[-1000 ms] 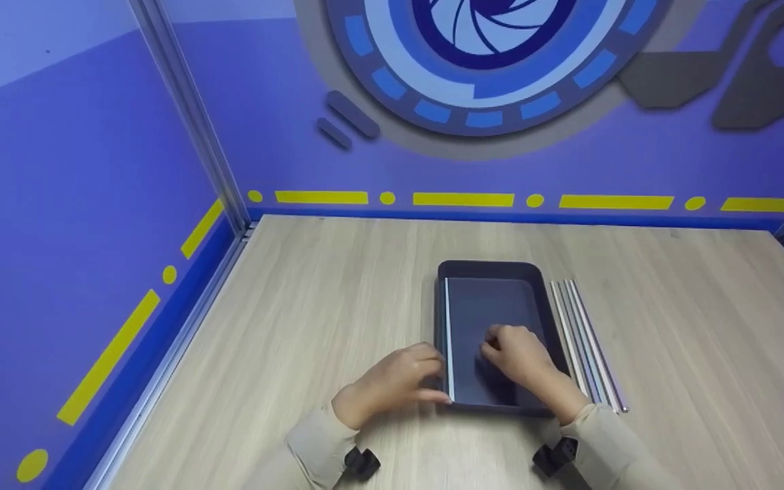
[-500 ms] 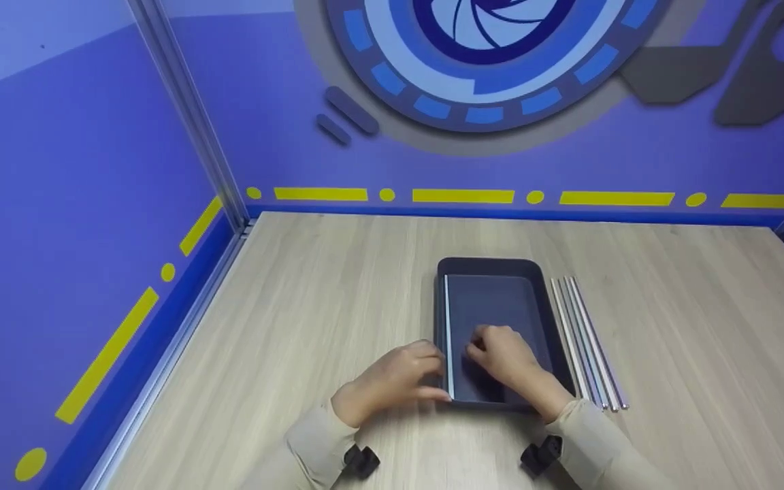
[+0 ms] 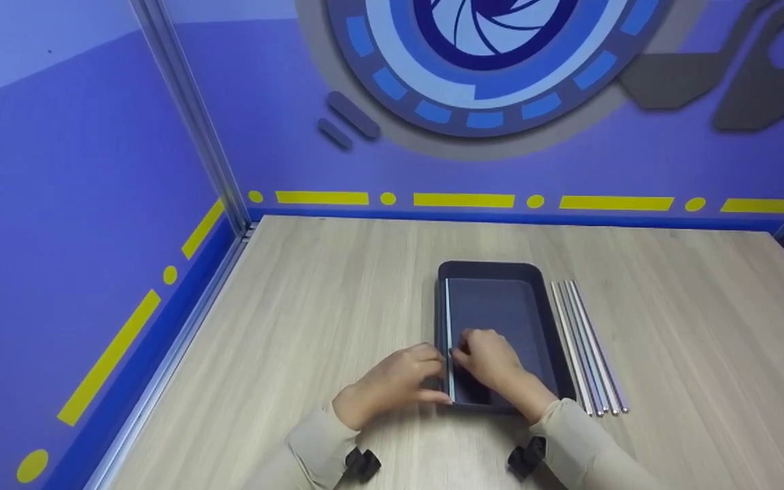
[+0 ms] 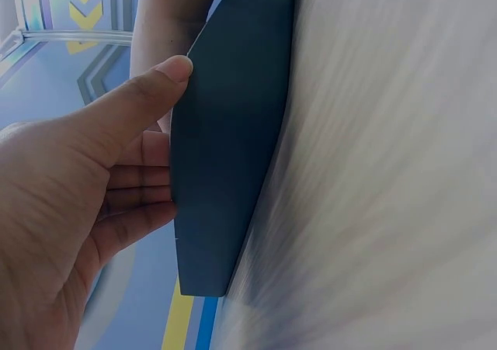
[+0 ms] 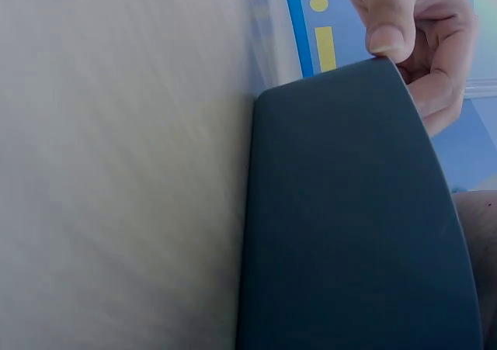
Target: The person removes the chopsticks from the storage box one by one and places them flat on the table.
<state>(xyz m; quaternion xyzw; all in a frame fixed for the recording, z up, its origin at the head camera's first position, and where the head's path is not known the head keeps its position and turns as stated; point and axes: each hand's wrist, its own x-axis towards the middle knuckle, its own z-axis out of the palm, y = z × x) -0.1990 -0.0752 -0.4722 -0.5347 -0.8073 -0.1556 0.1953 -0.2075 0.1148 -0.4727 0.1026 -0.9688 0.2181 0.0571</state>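
Note:
A dark rectangular tray (image 3: 487,270) lies on the table. Along the inside of its left wall runs a long, thin, light-blue metallic stick (image 3: 449,313). My left hand (image 3: 392,378) grips the tray's near-left corner. Its thumb is on the rim beside the stick's near end, and in the left wrist view the other fingers (image 4: 140,179) reach behind the rim. Over the tray floor is my right hand (image 3: 491,357), fingers curled, fingertips right beside the stick. Whether they touch it cannot be told. The tray's wall (image 5: 349,210) hides my right hand in the right wrist view.
Several similar metallic sticks (image 3: 586,347) in different colours lie side by side just right of the tray. Blue panels (image 3: 365,170) with yellow dashes stand behind and left of the wooden table (image 3: 324,286). A metal post (image 3: 191,116) marks their corner.
My right hand has moved left across the tray, from its middle to beside the stick, fingers still curled. My left hand has stayed at the near-left corner.

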